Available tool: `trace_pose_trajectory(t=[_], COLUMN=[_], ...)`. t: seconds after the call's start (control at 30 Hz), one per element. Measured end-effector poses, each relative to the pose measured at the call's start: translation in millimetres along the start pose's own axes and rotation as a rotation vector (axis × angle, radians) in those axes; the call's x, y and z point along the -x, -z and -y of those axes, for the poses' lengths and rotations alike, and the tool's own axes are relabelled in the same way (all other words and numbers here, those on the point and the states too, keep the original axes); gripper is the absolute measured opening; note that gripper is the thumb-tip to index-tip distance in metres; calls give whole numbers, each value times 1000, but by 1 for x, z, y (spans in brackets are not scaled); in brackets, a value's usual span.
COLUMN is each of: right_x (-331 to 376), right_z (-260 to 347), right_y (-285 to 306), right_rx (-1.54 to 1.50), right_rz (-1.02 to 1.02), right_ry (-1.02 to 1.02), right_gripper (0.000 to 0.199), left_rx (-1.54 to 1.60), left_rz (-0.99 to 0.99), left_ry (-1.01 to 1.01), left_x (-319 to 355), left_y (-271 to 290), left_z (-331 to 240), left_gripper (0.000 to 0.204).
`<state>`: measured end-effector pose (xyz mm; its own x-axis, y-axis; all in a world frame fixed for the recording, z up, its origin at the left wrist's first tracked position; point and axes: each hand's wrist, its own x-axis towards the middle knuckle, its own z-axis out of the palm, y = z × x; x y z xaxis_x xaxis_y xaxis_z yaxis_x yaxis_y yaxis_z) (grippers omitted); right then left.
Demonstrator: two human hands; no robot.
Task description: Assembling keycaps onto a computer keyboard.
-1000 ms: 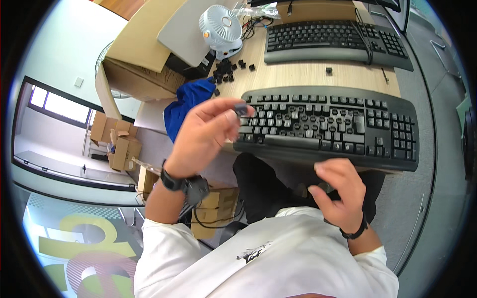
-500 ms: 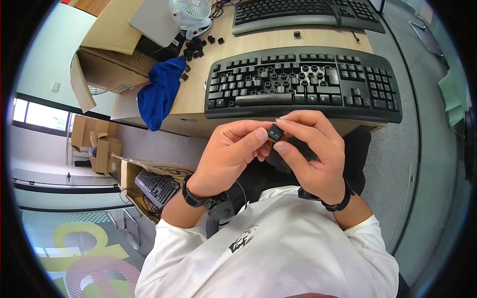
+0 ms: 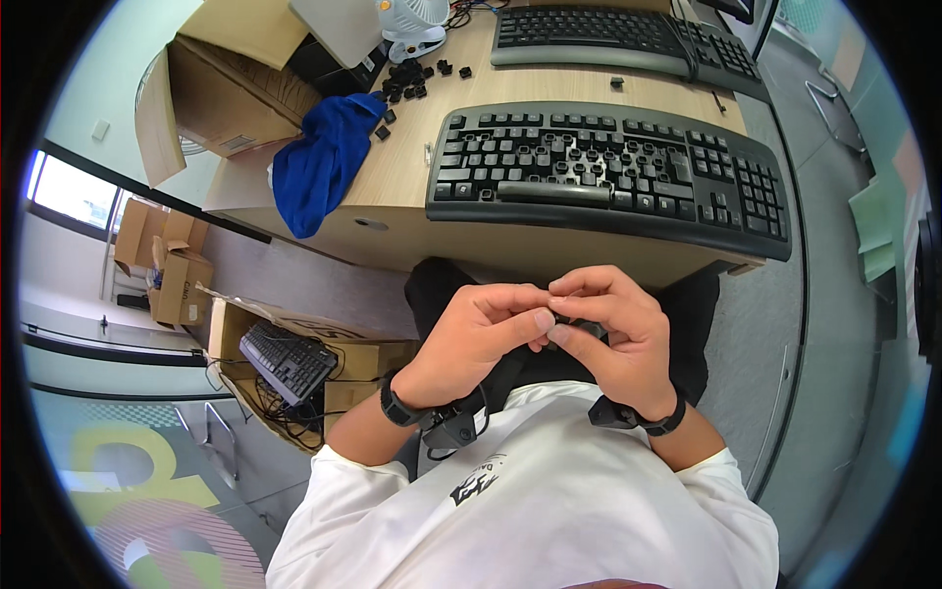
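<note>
Over my lap, my left hand point(image 3: 481, 332) and my right hand point(image 3: 625, 339) meet fingertip to fingertip. Pinched between them is a small black keycap point(image 3: 563, 318), mostly hidden by the fingers. Beyond my hands, near the desk's front edge, lies a black keyboard point(image 3: 554, 194). Several of its middle keys lack caps, so dark sockets and pale patches show there. Loose black keycaps point(image 3: 407, 80) sit in a heap at the desk's far left, and a single keycap point(image 3: 616, 82) rests behind the keyboard.
A second black keyboard point(image 3: 599, 37) lies at the back of the desk. Left of it stand a white fan point(image 3: 414, 22) and an open cardboard box point(image 3: 226, 93); a blue cloth point(image 3: 329, 157) hangs over the desk edge. On the floor, another box holds a keyboard point(image 3: 287, 361) and cables.
Both hands have come lower, toward my lap, still pinching the keycap, which is now more covered by the fingers. The view has shifted and turned slightly.
</note>
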<state>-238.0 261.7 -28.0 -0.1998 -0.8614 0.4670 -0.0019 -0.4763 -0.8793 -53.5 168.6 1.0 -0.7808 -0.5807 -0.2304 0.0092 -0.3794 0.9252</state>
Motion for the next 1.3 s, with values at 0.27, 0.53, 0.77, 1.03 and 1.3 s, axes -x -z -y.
trace_pose_trajectory(t=[0.27, 0.53, 0.77, 1.03, 1.3], right_x=[-10, -37, -54, -88, -169], right_z=[-16, -19, -7, 12, 47], right_y=[-9, -11, -8, 2, 54], right_rx=[247, 617, 821, 1031, 1111], right_rz=[46, 104, 234, 316, 246], right_ry=[39, 376, 452, 527, 116], right_gripper=[14, 36, 25, 27, 22], left_rx=[91, 282, 203, 114, -515], left_rz=[28, 49, 121, 127, -121], left_ry=[4, 123, 34, -79, -644], left_x=[-4, -19, -26, -20, -29], left_y=[28, 49, 64, 64, 119], left_z=[16, 20, 21, 17, -19], left_gripper=[18, 22, 19, 37, 9])
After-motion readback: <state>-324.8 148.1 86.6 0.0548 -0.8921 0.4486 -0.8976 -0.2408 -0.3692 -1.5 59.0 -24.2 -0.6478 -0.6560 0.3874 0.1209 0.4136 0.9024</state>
